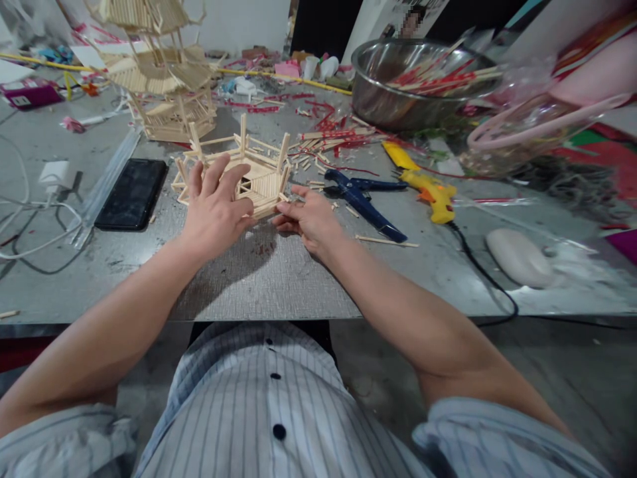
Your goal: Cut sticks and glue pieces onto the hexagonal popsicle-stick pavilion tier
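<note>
One stick frame (266,188): left hand (215,207) spread over, right hand (314,218) half-curled alongside, grips unclear; poster lettering (434,8) unreadable.

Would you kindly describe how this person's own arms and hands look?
The left hand and right hand are ungloved, with no visible rings or watch. The forearms are bare below loose, pale blue-grey striped sleeves, matching the shirt with its dark round buttons.
</note>
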